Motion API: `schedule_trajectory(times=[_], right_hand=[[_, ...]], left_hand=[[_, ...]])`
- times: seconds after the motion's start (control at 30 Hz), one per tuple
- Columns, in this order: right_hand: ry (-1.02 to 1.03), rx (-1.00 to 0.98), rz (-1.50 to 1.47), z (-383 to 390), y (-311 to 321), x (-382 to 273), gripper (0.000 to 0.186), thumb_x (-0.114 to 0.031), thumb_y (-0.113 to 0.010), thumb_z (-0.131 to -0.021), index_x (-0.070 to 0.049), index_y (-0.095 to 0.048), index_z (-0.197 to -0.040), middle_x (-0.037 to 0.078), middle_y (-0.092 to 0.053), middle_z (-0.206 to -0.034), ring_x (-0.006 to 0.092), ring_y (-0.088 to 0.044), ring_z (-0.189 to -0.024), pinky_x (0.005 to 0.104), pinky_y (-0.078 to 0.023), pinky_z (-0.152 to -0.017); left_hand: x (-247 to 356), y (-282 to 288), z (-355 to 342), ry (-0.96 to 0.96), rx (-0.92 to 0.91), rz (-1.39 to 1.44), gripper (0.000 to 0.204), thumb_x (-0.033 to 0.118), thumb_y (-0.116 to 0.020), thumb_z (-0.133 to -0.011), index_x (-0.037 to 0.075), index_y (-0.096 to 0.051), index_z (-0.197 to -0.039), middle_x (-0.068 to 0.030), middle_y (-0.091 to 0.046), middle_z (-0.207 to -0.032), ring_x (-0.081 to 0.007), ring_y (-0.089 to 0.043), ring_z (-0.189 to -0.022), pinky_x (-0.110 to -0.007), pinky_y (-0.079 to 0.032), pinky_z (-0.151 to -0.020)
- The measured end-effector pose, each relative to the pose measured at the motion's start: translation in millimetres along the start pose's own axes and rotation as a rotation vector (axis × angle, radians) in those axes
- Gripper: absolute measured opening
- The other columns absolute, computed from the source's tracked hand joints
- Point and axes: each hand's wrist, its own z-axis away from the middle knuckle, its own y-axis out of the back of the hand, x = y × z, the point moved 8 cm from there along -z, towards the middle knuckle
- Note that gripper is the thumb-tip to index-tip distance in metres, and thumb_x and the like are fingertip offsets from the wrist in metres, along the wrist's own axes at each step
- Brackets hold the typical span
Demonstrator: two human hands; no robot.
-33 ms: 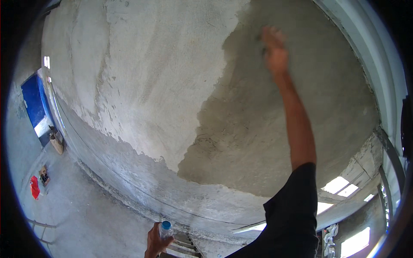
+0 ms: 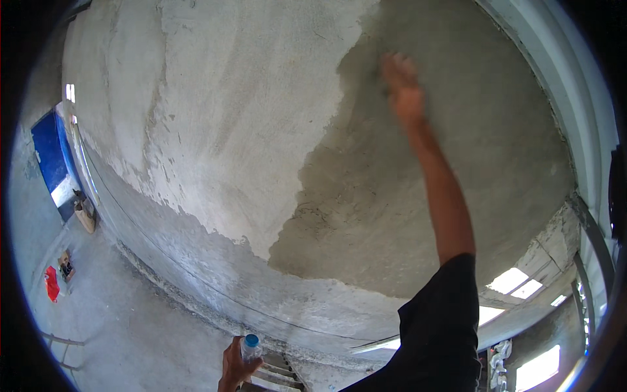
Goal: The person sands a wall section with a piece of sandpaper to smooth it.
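At the far left of the frame stands a blue rectangular door-like panel (image 2: 48, 145), with an upright tan sack (image 2: 85, 217) just below it. Further down, a crumpled bright red bag or cloth (image 2: 51, 285) lies on the grey concrete floor (image 2: 140, 320), beside a small brown box-like object (image 2: 66, 266). A long, pale grey curved beam (image 2: 563, 65) borders the upper right; a bright white rectangular opening (image 2: 539, 369) glows at lower right.

head-worn fisheye, wide view; faces wall (image 2: 241, 117) from near, floor (image 2: 130, 320) lower left.
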Motion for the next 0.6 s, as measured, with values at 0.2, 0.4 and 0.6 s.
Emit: schedule_trajectory(times=[0.2, 0.4, 0.6], right_hand=[[-0.15, -0.533, -0.39, 67, -33, -93, 0.042, 0.001, -0.054, -0.083, -0.005, -0.057, -0.124, 0.012, -0.06, -0.121, 0.0277, -0.055, -0.114, 0.0388, -0.041, -0.099], [-1.137, -0.157, -1.243, -11, 62, -34, 0.02, -0.015, -0.064, -0.089, -0.001, -0.06, -0.102, 0.007, -0.063, -0.091, 0.0159, -0.061, -0.08, 0.0294, -0.051, -0.081], [-1.195, -0.181, -1.53, 15, 111, -81, 0.021, -0.017, -0.064, -0.089, 0.0, -0.062, -0.101, 0.009, -0.064, -0.092, 0.0162, -0.064, -0.082, 0.0316, -0.055, -0.069]], left_hand=[[6, 5, -3, -0.036, -0.015, -0.046, 0.061, 0.023, -0.079, -0.061, 0.005, -0.048, -0.111, -0.0187, -0.064, -0.086, -0.0386, -0.064, -0.079, -0.044, -0.052, -0.07], [10, 6, 1, -0.033, -0.01, 0.0, 0.06, 0.02, -0.078, -0.061, 0.005, -0.048, -0.111, -0.0186, -0.064, -0.085, -0.0384, -0.064, -0.079, -0.044, -0.052, -0.07], [19, 18, 8, -0.082, 0.019, -0.004, 0.058, 0.018, -0.078, -0.061, 0.005, -0.049, -0.11, -0.0174, -0.064, -0.086, -0.0378, -0.064, -0.079, -0.043, -0.051, -0.069]])
